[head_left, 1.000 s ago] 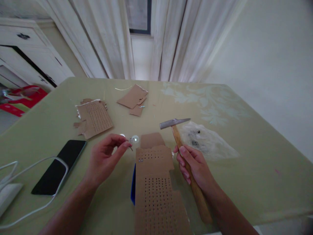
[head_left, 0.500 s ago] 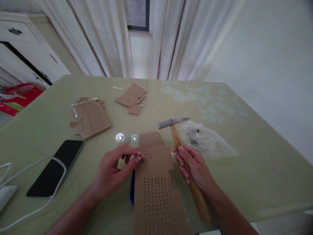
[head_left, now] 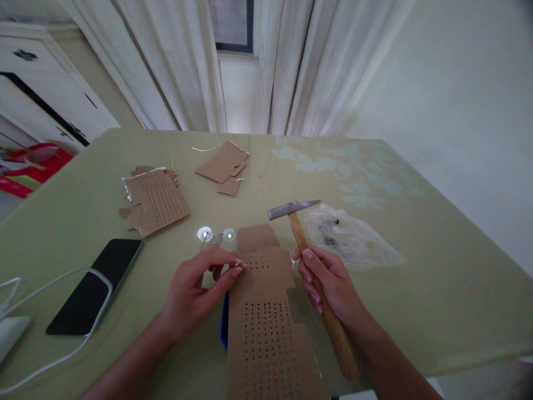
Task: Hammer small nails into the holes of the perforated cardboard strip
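A strip of brown cardboard (head_left: 266,328), punched with rows of small holes, lies lengthwise in front of me over a blue object (head_left: 225,322) that is mostly hidden. At its upper left edge, my left hand (head_left: 200,283) pinches a nail (head_left: 237,264) between thumb and forefinger; only its small shiny end shows. My right hand (head_left: 328,278) is wrapped round the wooden handle of a hammer (head_left: 295,209), just right of the cardboard. The hammer's metal head is raised beyond the strip's far end, apart from the nail. A few loose nails (head_left: 219,239) lie beyond my left hand.
Two small shiny discs (head_left: 229,235) are near the loose nails. A clear plastic bag (head_left: 353,239) lies to the right. Stacked punched cardboard (head_left: 160,200), plain cardboard pieces (head_left: 225,161), a phone (head_left: 95,286) and a white cable (head_left: 62,361) lie on the table (head_left: 416,311).
Almost nothing differs. Both hands keep their places, the left still pinching the nail and the right still holding the hammer up; the view has shifted very slightly.
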Tool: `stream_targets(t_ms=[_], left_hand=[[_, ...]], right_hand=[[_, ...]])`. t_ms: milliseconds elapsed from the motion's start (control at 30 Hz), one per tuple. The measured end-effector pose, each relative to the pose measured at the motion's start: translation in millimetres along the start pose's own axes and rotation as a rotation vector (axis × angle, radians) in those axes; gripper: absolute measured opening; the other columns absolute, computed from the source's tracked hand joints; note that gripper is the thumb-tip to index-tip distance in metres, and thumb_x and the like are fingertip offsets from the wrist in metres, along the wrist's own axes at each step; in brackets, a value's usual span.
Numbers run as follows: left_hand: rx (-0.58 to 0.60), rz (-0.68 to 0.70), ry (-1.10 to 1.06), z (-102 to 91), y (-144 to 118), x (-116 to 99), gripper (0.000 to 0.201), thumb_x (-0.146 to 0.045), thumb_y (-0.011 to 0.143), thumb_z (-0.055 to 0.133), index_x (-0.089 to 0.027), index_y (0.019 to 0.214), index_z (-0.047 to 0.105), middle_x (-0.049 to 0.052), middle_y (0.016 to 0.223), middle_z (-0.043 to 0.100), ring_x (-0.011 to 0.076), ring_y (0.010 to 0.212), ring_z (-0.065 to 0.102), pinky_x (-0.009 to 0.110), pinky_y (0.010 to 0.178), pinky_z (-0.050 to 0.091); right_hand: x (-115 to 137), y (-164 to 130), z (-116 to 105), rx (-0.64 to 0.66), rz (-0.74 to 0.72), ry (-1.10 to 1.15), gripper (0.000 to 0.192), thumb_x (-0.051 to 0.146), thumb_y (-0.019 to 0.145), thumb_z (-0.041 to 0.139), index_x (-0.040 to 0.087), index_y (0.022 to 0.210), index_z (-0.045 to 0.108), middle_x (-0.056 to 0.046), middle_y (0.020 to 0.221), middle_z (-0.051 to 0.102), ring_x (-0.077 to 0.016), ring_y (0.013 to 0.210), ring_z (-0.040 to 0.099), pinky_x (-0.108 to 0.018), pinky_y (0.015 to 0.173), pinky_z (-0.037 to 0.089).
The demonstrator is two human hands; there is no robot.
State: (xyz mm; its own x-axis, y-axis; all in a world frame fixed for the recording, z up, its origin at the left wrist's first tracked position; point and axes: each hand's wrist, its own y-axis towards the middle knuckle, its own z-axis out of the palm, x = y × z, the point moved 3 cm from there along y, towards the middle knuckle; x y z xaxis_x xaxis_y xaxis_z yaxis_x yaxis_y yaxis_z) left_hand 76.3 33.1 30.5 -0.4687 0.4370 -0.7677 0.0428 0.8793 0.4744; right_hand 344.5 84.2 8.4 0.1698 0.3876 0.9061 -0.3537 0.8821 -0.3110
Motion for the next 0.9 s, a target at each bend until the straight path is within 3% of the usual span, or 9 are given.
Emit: stream_targets(t_ms=[333, 900], left_hand=[[0.008, 0.074, 0.051, 0.3, 5, -9, 0.01, -0.016, 0.101, 0.072, -0.023, 0.105, 0.077, 0.0, 0.088, 0.08, 0.0095, 0.063, 0.061, 0.02, 0.056, 0.05], [-0.018, 0.075, 0.056, -0.3, 7, -13, 0.01, -0.015, 0.1, 0.072, -0.023, 0.103, 0.078, -0.001, 0.087, 0.08, 0.0085, 0.062, 0.06, 0.018, 0.056, 0.05]], right_hand=[[5, -2, 0, -0.004, -0.014, -0.026, 0.048, 0.065, 0.094, 0.081, 0.019, 0.1, 0.071, 0.01, 0.064, 0.054, -0.0039, 0.035, 0.042, -0.013, 0.027, 0.041], [4, -3, 2, -0.013, -0.031, -0.052, 0.046, 0.064, 0.095, 0.079, 0.019, 0.1, 0.071, 0.009, 0.065, 0.053, -0.0045, 0.035, 0.042, -0.014, 0.027, 0.039]])
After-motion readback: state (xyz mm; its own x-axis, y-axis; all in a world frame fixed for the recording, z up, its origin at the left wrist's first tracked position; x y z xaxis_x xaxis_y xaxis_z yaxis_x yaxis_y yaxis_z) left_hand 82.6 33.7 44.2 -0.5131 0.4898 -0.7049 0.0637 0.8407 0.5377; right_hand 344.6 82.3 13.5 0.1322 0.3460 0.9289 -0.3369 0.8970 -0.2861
